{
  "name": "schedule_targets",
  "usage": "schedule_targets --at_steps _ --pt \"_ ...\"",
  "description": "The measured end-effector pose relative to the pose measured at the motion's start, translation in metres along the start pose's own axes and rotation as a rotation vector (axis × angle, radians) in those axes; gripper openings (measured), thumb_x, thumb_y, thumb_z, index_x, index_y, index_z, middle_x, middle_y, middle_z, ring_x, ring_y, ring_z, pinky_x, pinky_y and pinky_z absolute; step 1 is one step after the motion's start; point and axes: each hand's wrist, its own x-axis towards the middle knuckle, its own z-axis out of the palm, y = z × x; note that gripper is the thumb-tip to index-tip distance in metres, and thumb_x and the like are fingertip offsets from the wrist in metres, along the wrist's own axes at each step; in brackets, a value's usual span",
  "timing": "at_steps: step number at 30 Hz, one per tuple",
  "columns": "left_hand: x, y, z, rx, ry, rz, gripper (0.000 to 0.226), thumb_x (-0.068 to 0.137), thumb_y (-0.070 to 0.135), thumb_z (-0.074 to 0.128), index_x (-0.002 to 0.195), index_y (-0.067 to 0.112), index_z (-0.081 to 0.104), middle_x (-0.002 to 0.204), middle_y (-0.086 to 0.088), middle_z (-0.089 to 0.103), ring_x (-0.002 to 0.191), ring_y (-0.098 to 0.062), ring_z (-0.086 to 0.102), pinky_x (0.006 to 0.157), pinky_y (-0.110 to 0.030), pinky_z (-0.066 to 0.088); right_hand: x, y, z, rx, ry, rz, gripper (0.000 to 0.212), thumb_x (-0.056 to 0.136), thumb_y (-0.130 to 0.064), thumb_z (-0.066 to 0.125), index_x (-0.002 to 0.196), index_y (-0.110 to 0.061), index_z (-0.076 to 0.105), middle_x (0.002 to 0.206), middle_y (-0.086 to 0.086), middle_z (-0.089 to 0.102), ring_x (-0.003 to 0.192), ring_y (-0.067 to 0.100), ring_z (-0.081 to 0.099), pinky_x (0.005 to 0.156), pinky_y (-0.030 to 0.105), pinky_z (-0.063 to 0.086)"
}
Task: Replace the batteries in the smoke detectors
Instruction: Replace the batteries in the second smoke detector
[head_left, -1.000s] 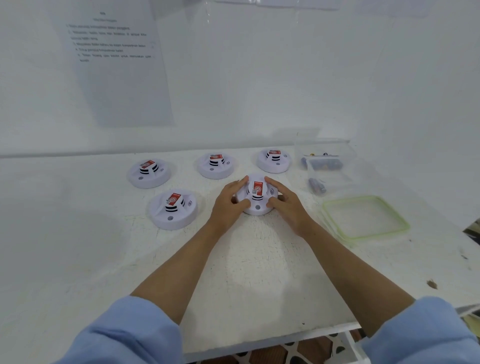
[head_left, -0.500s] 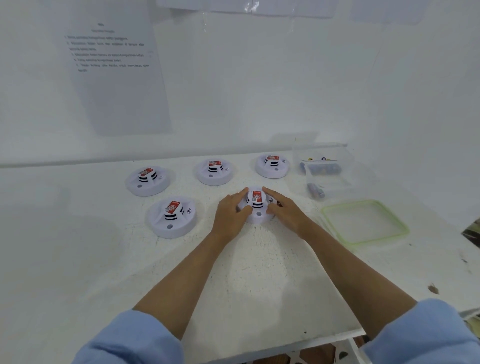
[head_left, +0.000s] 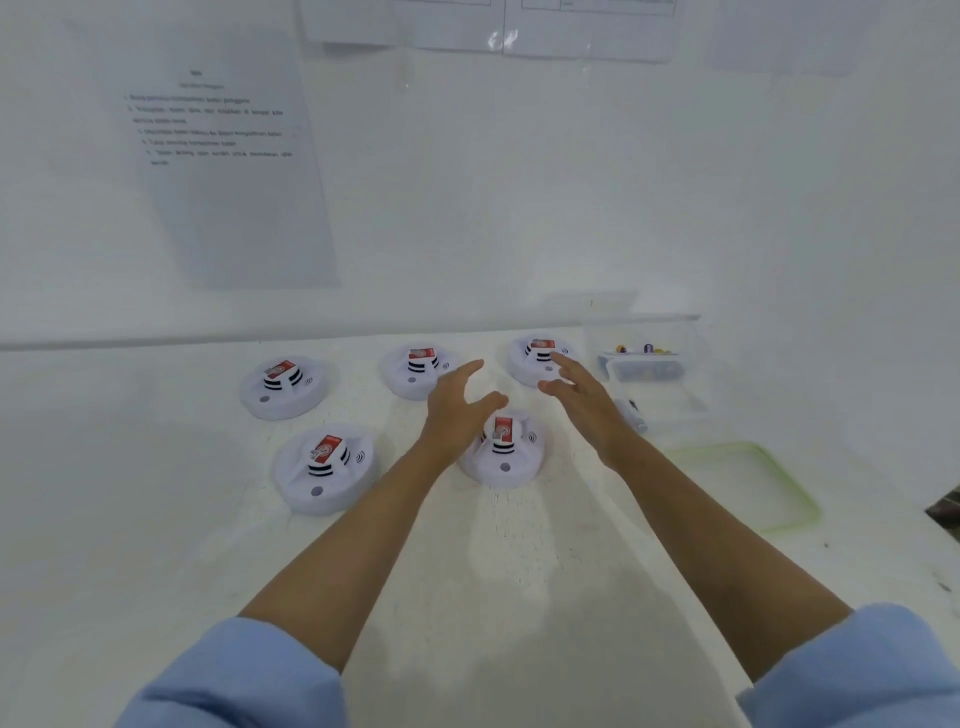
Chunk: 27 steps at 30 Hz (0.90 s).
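Observation:
Several white round smoke detectors with red labels lie on the white table (head_left: 545, 597). The nearest-centre detector (head_left: 505, 453) sits free between my forearms. My left hand (head_left: 457, 405) hovers above its far left side with fingers spread and holds nothing. My right hand (head_left: 584, 397) is raised with fingers apart, in front of the back-right detector (head_left: 535, 358). Other detectors lie at the back middle (head_left: 415, 370), back left (head_left: 283, 387) and front left (head_left: 326, 466).
A clear plastic box (head_left: 649, 364) with batteries stands at the back right, near the wall. Its green-rimmed lid (head_left: 748, 483) lies flat to the right. A loose battery (head_left: 631, 413) shows beside my right hand. Printed sheets hang on the wall.
Both hands have let go of the centre detector and lifted away from it toward the back, fingers spreading. The detector stays in place on the table.

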Motion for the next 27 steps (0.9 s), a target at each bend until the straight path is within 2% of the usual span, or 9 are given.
schedule_targets --at_steps 4,7,10,12,17,21,23,25,27 --pt "0.024 0.013 0.006 0.033 -0.064 -0.01 0.063 0.085 0.016 0.065 0.141 0.016 0.035 0.147 -0.006 0.035 0.135 -0.02 0.032 0.106 -0.032 0.029 0.029 0.001 -0.008 -0.038 0.0 -0.03 0.041 0.09 -0.014 0.053 0.13 -0.023 0.048 0.131 -0.001 0.05 0.119 0.014 0.046 0.1 0.027 0.035" --pt "0.042 0.014 0.011 0.05 -0.11 -0.04 0.07 0.083 0.015 0.068 0.143 0.015 0.031 0.147 -0.007 0.034 0.134 -0.021 0.032 0.105 -0.031 0.03 0.048 0.006 -0.01 -0.09 0.056 -0.023 0.041 0.092 -0.016 0.051 0.132 -0.019 0.047 0.122 -0.003 0.048 0.114 0.012 0.043 0.099 0.028 0.032" --pt "0.06 0.011 0.017 0.103 -0.153 -0.067 0.082 0.076 0.013 0.075 0.143 0.016 0.029 0.146 -0.008 0.034 0.133 -0.022 0.034 0.102 -0.03 0.032 0.064 0.015 -0.007 -0.143 0.14 0.027 0.049 0.092 -0.023 0.051 0.139 -0.019 0.039 0.137 0.008 0.045 0.127 0.023 0.04 0.109 0.036 0.031" --pt "0.072 0.011 0.023 0.136 -0.174 -0.072 0.091 0.069 0.015 0.081 0.143 0.015 0.028 0.146 -0.009 0.033 0.132 -0.024 0.035 0.105 -0.034 0.033 0.074 0.019 -0.005 -0.165 0.18 0.043 0.05 0.092 -0.027 0.05 0.14 -0.021 0.037 0.141 0.014 0.041 0.13 0.027 0.037 0.111 0.041 0.029" --pt "0.101 0.011 0.041 0.224 -0.227 -0.064 0.103 0.063 0.019 0.086 0.145 0.014 0.024 0.15 -0.005 0.027 0.138 -0.022 0.028 0.111 -0.036 0.029 0.094 0.022 0.003 -0.127 0.216 0.044 0.051 0.092 -0.036 0.05 0.139 -0.022 0.038 0.139 0.014 0.042 0.128 0.027 0.04 0.108 0.044 0.034" --pt "0.114 0.007 0.049 0.264 -0.269 -0.042 0.11 0.061 0.022 0.087 0.147 0.013 0.019 0.153 -0.005 0.024 0.14 -0.022 0.025 0.113 -0.036 0.025 0.104 0.027 0.006 -0.132 0.23 0.087 0.05 0.093 -0.033 0.047 0.14 -0.021 0.037 0.143 0.01 0.038 0.132 0.025 0.035 0.11 0.04 0.031" --pt "0.115 0.009 0.053 0.292 -0.314 -0.049 0.108 0.06 0.029 0.087 0.145 0.008 0.024 0.15 -0.006 0.032 0.138 -0.025 0.031 0.115 -0.038 0.025 0.106 0.03 0.008 -0.134 0.238 0.085 0.048 0.093 -0.029 0.047 0.139 -0.021 0.038 0.142 0.011 0.039 0.13 0.026 0.038 0.108 0.041 0.034" --pt "0.121 0.003 0.058 0.299 -0.29 -0.014 0.104 0.047 0.049 0.082 0.133 0.007 0.043 0.134 -0.009 0.051 0.124 -0.027 0.048 0.109 -0.045 0.035 0.108 0.034 0.009 -0.136 0.246 0.072 0.046 0.092 -0.024 0.047 0.138 -0.02 0.04 0.138 0.013 0.044 0.124 0.026 0.044 0.103 0.042 0.039" --pt "0.143 -0.031 0.066 0.286 -0.274 -0.012 0.109 0.036 0.058 0.078 0.128 0.007 0.048 0.127 -0.007 0.056 0.117 -0.023 0.052 0.105 -0.044 0.04 0.11 0.036 0.009 -0.144 0.248 0.071 0.046 0.091 -0.022 0.048 0.136 -0.021 0.042 0.135 0.012 0.047 0.119 0.026 0.048 0.1 0.041 0.043"
